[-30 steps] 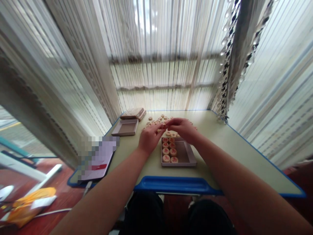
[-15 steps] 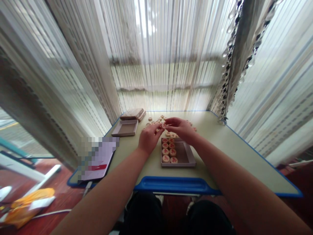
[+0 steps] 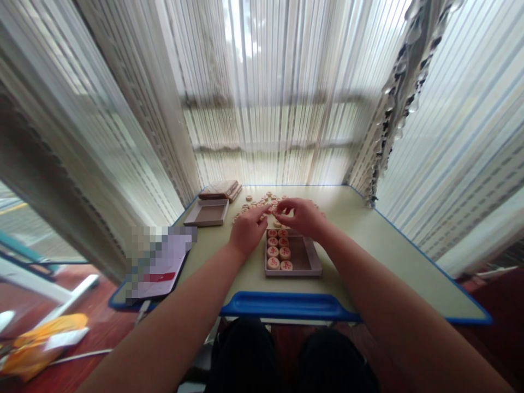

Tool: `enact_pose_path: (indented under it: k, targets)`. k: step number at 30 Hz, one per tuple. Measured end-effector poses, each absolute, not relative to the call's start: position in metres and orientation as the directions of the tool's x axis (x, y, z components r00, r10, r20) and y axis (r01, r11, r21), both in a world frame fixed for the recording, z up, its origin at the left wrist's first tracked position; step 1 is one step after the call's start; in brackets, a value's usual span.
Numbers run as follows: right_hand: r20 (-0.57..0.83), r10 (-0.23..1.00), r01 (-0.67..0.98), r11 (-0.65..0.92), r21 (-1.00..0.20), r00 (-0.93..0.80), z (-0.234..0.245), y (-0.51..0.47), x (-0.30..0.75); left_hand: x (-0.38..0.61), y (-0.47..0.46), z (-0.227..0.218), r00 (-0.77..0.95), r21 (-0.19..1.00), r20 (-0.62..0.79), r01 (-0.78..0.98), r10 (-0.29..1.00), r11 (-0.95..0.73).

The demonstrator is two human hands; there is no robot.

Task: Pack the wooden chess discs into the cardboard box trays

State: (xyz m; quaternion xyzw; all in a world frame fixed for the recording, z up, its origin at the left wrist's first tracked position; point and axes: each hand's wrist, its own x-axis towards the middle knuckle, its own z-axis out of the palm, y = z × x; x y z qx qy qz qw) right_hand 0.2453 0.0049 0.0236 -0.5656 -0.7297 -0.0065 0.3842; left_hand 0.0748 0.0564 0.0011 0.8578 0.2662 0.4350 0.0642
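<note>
One round piece (image 3: 274, 209) appears to sit in the pinched thumb and forefinger of the right hand (image 3: 303, 215), the rest of whose fingers curl loosely. The left hand (image 3: 249, 230) faces it with its forefinger reaching towards the piece; whether it grips anything too, I cannot tell. Something that small and round probably calls for fingertips rather than a palm, and a helping hand opposite likely lets it be turned.

From where the hands meet, loose pieces (image 3: 269, 195) spread towards twelve o'clock, some partly hidden behind the fingers, so they lie within easy reach. Towards five o'clock, just nearer the body, an open box (image 3: 293, 273) rests flat on the table (image 3: 393, 262), perhaps put there so that its contents can be seen below the wrists. Eight boxed pieces (image 3: 273, 263), red-marked, stand in two columns along its nine o'clock wall, which presumably keeps the rows straight.

A shallow tray (image 3: 207, 222) lies at nine o'clock, with a folded bundle (image 3: 219, 190) just beyond it at ten, both seemingly set aside. A tablet (image 3: 164, 267) lies at eight, and curtains (image 3: 262, 131) hang beyond the table at twelve.
</note>
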Motion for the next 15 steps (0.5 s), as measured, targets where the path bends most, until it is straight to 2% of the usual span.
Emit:
enact_pose_path:
  k: [3,6,11,15]
  targets:
    - [0.576,0.814,0.896,0.307,-0.320,-0.073,0.031,-0.002,0.247,0.073,0.056,0.001,0.449,0.346,0.717,0.434,0.533,-0.832]
    - [0.530,0.838,0.904,0.319,-0.285,-0.128,0.041,-0.021,0.240,0.070,0.056,0.000,0.426,0.359,0.718,0.451,0.551,-0.817]
    - [0.509,0.843,0.840,0.397,-0.369,-0.175,0.035,-0.077,0.221,0.069,0.057,-0.001,0.427,0.352,0.718,0.459,0.550,-0.816]
    - [0.630,0.773,0.813,0.415,-0.408,-0.078,0.015,-0.108,0.210,0.072,0.057,-0.004,0.460,0.326,0.697,0.481,0.551,-0.814]
